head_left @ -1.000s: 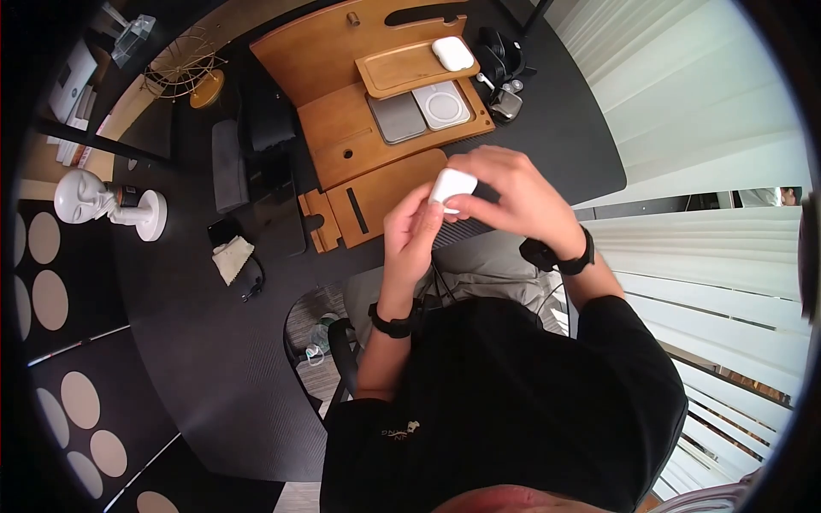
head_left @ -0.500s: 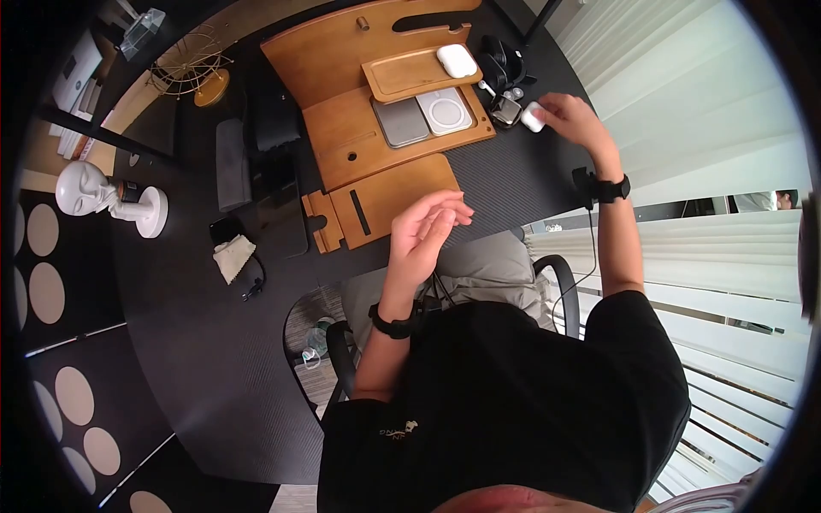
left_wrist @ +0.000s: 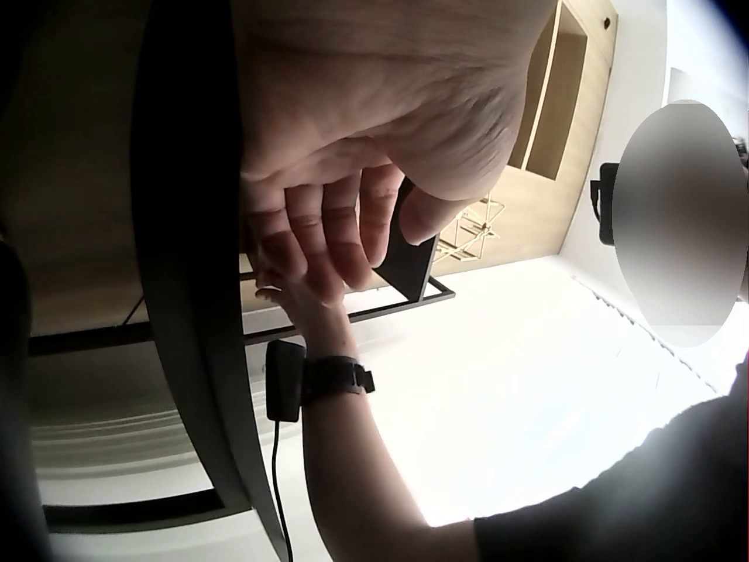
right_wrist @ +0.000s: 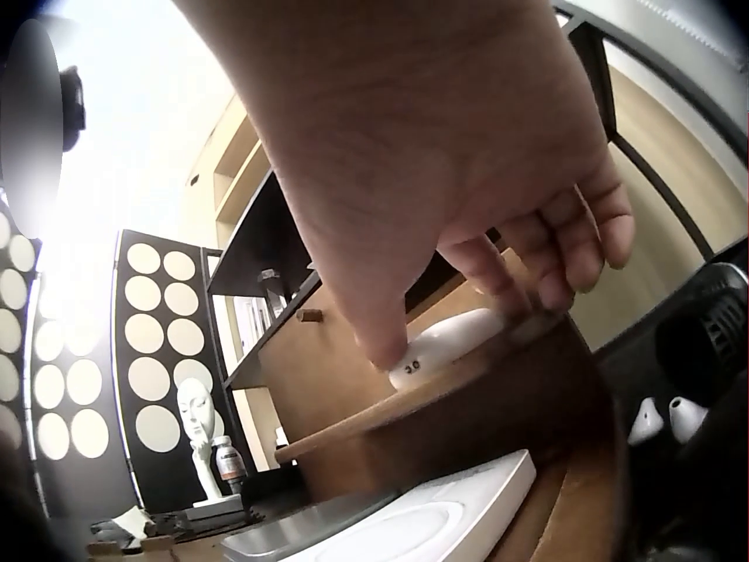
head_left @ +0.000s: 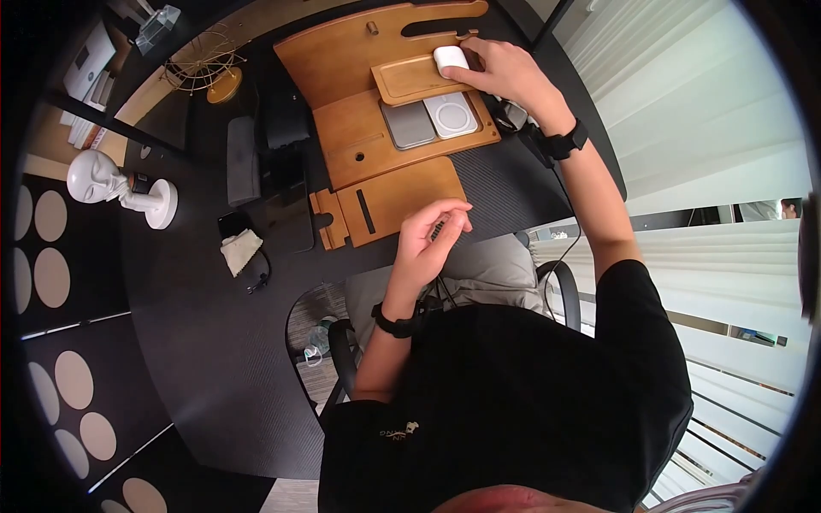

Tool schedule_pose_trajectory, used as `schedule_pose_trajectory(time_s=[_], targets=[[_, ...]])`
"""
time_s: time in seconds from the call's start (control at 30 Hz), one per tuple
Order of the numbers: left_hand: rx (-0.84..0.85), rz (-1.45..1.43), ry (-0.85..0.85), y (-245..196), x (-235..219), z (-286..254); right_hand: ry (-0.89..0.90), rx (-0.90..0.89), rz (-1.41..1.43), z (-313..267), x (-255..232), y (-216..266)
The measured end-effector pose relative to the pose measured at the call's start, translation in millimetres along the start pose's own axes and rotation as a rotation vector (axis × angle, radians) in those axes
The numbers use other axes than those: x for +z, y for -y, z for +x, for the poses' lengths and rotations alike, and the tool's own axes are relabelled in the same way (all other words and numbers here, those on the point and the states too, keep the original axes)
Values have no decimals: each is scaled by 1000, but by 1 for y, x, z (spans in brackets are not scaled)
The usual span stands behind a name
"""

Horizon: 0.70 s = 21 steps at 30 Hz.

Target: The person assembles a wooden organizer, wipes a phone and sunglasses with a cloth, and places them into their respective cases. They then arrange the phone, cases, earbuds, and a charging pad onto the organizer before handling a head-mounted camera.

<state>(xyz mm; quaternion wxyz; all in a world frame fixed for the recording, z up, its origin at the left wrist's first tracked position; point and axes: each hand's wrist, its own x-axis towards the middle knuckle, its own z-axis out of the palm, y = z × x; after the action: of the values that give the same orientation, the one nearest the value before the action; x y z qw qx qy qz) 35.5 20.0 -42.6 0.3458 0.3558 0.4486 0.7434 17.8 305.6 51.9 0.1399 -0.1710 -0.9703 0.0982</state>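
My right hand (head_left: 515,79) reaches to the raised wooden tray (head_left: 404,84) and pinches a white earbud case (head_left: 448,60) at its right end. In the right wrist view, the thumb lies against the near end of the case (right_wrist: 445,348) and the fingertips are at its far end. The case is low over the tray there. My left hand (head_left: 426,246) hangs above the desk's front edge with loosely curled fingers, holding nothing. Below the tray, a white charging pad (head_left: 451,116) and a grey flat square (head_left: 409,126) lie on the wooden organizer (head_left: 333,128).
A shiny dark case (head_left: 511,115) sits right of the organizer, partly hidden by my right arm. Two loose white earbuds (right_wrist: 688,418) lie beside black headphones (right_wrist: 720,328). A white head statue (head_left: 96,177) and a beige cloth (head_left: 241,250) are on the left.
My right hand carried one white case from my left hand to the desk's right side, released it, then moved to the case on the tray. The left hand stayed nearly in place, emptied.
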Motion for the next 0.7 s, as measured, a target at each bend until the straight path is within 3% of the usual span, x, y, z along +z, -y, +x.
schedule_pose_trajectory(time_s=[0.2,0.4,0.63,0.7], targets=[[9,15,-1,2,1,2,-71,-113,-58,5,12,-9],[15,13,-4,1,2,2,-13,14,-160,9,9,21],[26,20,-8,4,1,1,9,-23,-185,0,-1,22],[23,23,-3,3,1,2,-55,-28,-165,0,4,16]])
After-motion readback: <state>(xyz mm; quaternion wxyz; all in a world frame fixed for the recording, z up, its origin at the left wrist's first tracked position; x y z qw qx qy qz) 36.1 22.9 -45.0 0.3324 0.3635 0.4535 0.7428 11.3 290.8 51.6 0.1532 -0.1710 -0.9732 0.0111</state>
